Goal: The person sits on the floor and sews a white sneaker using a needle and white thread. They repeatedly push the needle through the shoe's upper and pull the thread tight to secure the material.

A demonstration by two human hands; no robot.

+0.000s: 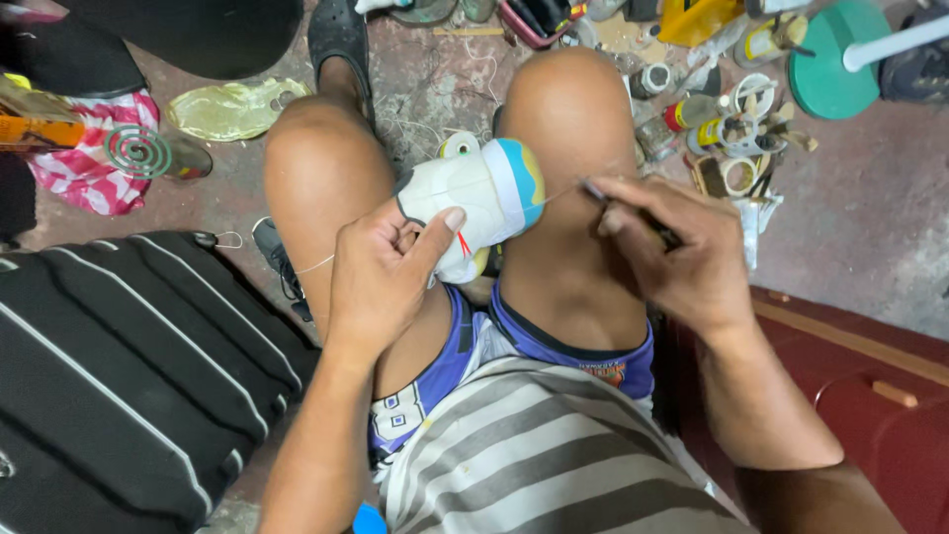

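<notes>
Left hand (381,272) is reaching in from lower left, forearm rising from the frame bottom, fingers curling closed and thumb (442,232) pressing flat and extended upward. Right hand (672,247) is coming in from the lower right, wrist bending inward, fingers pinching tightly together near the fingertips (603,193), apparently in a closed pinch grip. Both hands are working between the bare knees, well apart.

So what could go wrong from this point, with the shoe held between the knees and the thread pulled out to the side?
The left hand has its thumb pressed on the white shoe, close to the stitching, so a returning point could prick it. The thread is taut to the tool in the right hand; a hard pull may snap it. The shoe rests only between bare knees and could slip.
</notes>
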